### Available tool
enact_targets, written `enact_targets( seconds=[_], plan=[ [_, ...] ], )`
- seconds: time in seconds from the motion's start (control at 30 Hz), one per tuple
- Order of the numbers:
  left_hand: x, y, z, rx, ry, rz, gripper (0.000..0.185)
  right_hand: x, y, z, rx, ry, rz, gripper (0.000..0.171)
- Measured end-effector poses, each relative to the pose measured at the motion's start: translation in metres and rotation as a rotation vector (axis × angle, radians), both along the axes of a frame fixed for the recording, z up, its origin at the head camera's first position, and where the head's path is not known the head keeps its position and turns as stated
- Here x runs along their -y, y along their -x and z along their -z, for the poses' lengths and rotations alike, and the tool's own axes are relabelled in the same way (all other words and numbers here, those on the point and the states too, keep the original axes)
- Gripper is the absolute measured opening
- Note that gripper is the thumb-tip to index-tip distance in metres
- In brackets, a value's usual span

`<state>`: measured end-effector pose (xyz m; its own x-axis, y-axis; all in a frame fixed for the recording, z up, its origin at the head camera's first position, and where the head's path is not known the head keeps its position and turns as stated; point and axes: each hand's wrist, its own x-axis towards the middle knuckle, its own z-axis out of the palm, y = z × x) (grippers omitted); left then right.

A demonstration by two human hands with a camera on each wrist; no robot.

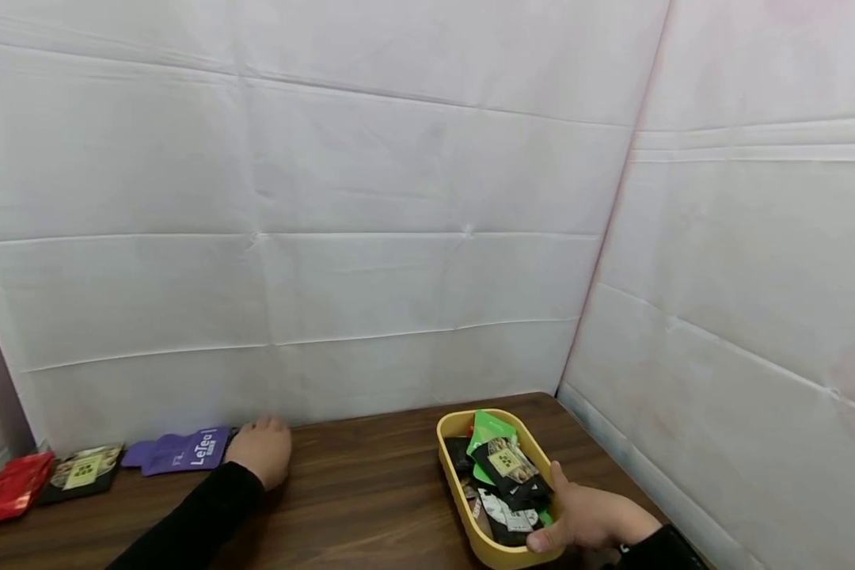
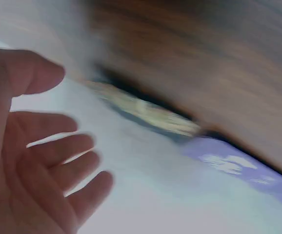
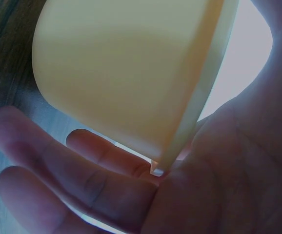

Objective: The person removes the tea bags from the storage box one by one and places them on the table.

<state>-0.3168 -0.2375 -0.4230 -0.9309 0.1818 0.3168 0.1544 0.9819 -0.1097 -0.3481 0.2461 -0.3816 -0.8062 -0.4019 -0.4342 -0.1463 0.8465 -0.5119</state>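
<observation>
At the back of the table my left hand [image 1: 262,451] is beside a row of packets. In the left wrist view the left hand [image 2: 48,151] has loosely bent, spread fingers with nothing between them. Closest to it are purple LeTea packets [image 1: 192,451], which partly overlap, and a dark edge of something half hidden by the hand. A black packet with a yellow label [image 1: 81,473] and a red packet [image 1: 12,487] lie farther left. My right hand [image 1: 591,511] grips the near right corner of a yellow plastic basket [image 1: 463,514], its fingers along the outer wall [image 3: 121,83].
Inside the basket lie several packets, among them a green one [image 1: 489,427] and a black one with a yellow label [image 1: 511,467]. White sheeting [image 1: 370,285] hangs behind the brown wooden table [image 1: 356,491] and along its right side.
</observation>
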Motion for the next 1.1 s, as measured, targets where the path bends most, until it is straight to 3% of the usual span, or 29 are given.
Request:
enact_targets(
  seconds=[0.1,0.23,0.3,0.4,0.53,0.63,0.73,0.83,0.93,1.1],
  plan=[
    [-0.032,0.012,-0.005,-0.084,0.023,0.161,0.045,0.000,0.003,0.004,0.006,0.002,-0.009,0.132],
    [-0.096,0.025,-0.019,-0.210,0.073,0.398,0.073,0.000,0.002,0.007,0.003,-0.010,0.004,0.135],
    [-0.130,0.026,-0.026,-0.232,0.072,0.480,0.082,0.002,0.000,0.005,-0.005,-0.020,0.010,0.135],
    [-0.174,0.026,-0.033,-0.148,0.065,0.533,0.082,0.005,-0.005,0.001,-0.014,-0.019,0.013,0.133],
    [-0.215,0.031,-0.036,0.069,0.056,0.528,0.072,0.008,-0.008,-0.006,-0.038,-0.017,0.020,0.132],
    [-0.233,0.036,-0.036,0.209,0.049,0.499,0.060,0.008,-0.009,-0.008,-0.049,-0.021,0.024,0.133],
    [-0.239,0.037,-0.035,0.256,0.081,0.467,0.053,0.011,-0.007,-0.007,-0.043,-0.015,0.014,0.133],
    [-0.241,0.034,-0.036,0.199,0.156,0.488,0.041,0.012,-0.006,-0.007,-0.039,-0.016,0.017,0.133],
    [-0.243,0.033,-0.038,0.107,0.239,0.549,0.026,0.011,-0.005,-0.008,-0.040,-0.020,0.017,0.134],
    [-0.241,0.029,-0.038,0.023,0.309,0.650,0.025,0.006,-0.003,-0.006,-0.009,-0.005,0.012,0.136]
  ],
)
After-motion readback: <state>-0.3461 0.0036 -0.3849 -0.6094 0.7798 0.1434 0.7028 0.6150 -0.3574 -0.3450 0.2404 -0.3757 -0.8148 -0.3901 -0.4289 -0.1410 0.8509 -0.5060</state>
